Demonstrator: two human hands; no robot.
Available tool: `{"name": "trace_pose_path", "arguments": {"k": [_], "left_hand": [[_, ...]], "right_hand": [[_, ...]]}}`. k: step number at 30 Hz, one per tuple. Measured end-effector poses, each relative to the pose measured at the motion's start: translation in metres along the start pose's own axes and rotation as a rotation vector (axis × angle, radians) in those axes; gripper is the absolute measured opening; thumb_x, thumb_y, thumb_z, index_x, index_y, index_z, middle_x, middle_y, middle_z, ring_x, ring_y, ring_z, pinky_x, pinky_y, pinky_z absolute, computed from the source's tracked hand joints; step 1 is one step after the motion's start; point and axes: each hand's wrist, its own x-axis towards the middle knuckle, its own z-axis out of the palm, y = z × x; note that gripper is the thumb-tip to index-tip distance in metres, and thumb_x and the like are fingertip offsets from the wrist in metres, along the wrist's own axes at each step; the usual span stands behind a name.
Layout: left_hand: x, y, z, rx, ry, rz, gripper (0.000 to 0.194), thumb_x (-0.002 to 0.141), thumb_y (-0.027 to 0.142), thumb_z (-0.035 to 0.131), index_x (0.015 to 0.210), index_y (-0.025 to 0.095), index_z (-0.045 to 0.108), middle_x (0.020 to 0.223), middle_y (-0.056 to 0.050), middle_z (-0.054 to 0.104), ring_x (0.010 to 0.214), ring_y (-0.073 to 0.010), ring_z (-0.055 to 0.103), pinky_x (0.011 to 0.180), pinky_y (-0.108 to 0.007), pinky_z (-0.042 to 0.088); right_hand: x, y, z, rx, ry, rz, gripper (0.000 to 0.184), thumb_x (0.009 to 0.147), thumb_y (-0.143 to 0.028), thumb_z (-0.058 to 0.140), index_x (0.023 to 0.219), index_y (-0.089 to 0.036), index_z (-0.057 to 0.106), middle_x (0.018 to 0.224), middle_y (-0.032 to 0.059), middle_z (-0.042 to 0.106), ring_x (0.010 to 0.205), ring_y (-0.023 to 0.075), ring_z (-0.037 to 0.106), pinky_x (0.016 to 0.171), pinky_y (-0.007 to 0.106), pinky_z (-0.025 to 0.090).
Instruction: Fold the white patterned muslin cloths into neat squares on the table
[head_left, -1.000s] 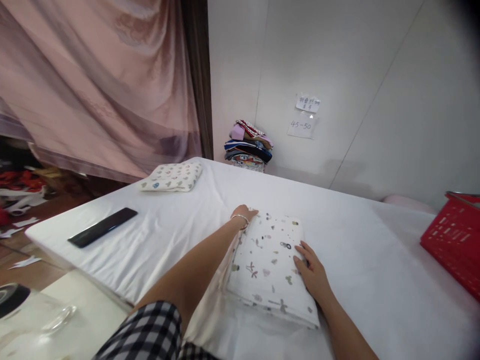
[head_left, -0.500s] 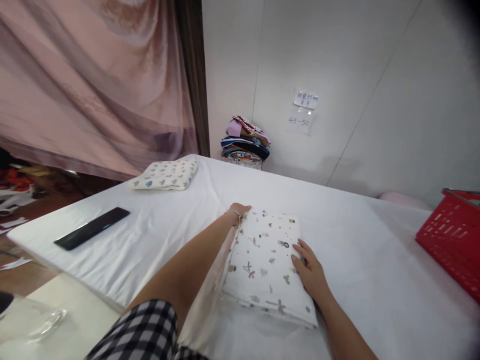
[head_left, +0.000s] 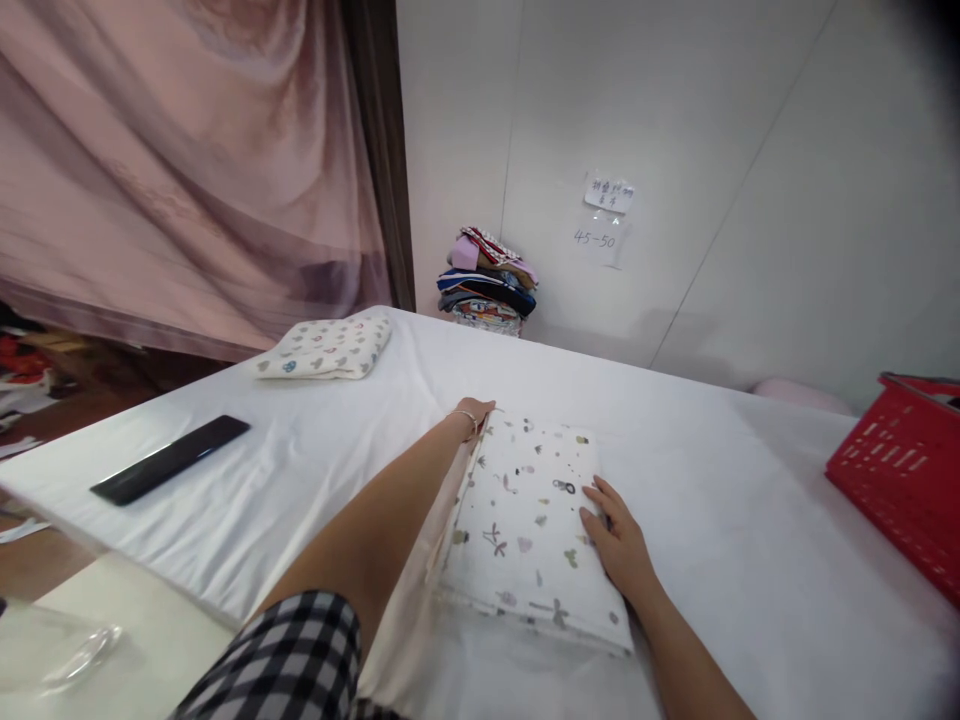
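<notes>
On the white-covered desk, a folded plant-print cotton cloth lies toward six o'clock. The left hand meets its eleven o'clock corner, grip unclear; the right hand, fingers parted, touches its three o'clock edge. Probably light, floppy; best held by opposite edges.
</notes>
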Motion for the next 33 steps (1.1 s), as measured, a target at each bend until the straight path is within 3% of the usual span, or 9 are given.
{"name": "trace_pose_path", "arguments": {"k": [7,12,14,18,24,33], "left_hand": [[0.009,-0.008,0.002,0.032,-0.003,0.026,0.032,0.07,0.045,0.054,0.06,0.014,0.053,0.055,-0.006,0.056,0.058,-0.0184,0.057,0.048,-0.025,0.038],[0.009,-0.006,-0.003,0.048,-0.051,0.041,0.045,0.069,0.058,0.047,0.054,0.015,0.051,0.049,-0.007,0.055,0.051,-0.0187,0.056,0.047,-0.027,0.039],[0.005,-0.004,-0.006,0.126,-0.087,0.078,0.047,0.063,0.061,0.052,0.05,0.016,0.05,0.046,-0.007,0.053,0.054,-0.0206,0.057,0.051,-0.027,0.04],[-0.006,-0.004,-0.008,0.193,-0.089,0.163,0.037,0.059,0.051,0.061,0.048,0.018,0.05,0.042,-0.003,0.051,0.064,-0.0204,0.059,0.059,-0.023,0.041],[-0.019,-0.009,-0.007,0.08,-0.071,0.128,0.037,0.07,0.049,0.053,0.051,0.017,0.046,0.041,0.0,0.046,0.049,-0.0148,0.052,0.048,-0.023,0.037],[-0.019,-0.018,-0.01,0.038,-0.073,0.087,0.042,0.064,0.057,0.054,0.056,0.016,0.048,0.052,-0.004,0.053,0.05,-0.0141,0.052,0.046,-0.024,0.037]], "right_hand": [[0.001,0.002,0.001,0.018,0.023,-0.018,0.039,0.071,-0.041,0.053,0.105,-0.023,0.06,0.13,0.0047,0.041,0.116,0.0237,0.04,0.094,0.035,0.035],[0.001,0.003,0.002,0.015,0.023,-0.03,0.038,0.072,-0.04,0.053,0.105,-0.023,0.06,0.13,0.0044,0.041,0.117,0.0233,0.039,0.094,0.035,0.035],[0.001,0.004,0.002,0.018,0.023,-0.029,0.038,0.072,-0.041,0.053,0.105,-0.023,0.06,0.13,0.0044,0.041,0.117,0.0234,0.039,0.094,0.035,0.035],[0.002,0.007,0.003,0.026,0.032,-0.038,0.039,0.071,-0.041,0.053,0.105,-0.023,0.06,0.13,0.0046,0.041,0.116,0.0237,0.04,0.094,0.035,0.036],[0.003,0.007,0.003,0.021,0.017,-0.019,0.039,0.072,-0.041,0.052,0.105,-0.022,0.059,0.131,0.0045,0.04,0.115,0.0229,0.041,0.093,0.034,0.036],[0.002,0.004,0.002,0.03,0.026,-0.027,0.038,0.071,-0.041,0.053,0.104,-0.023,0.06,0.13,0.0034,0.041,0.116,0.0227,0.039,0.094,0.035,0.035]]}}
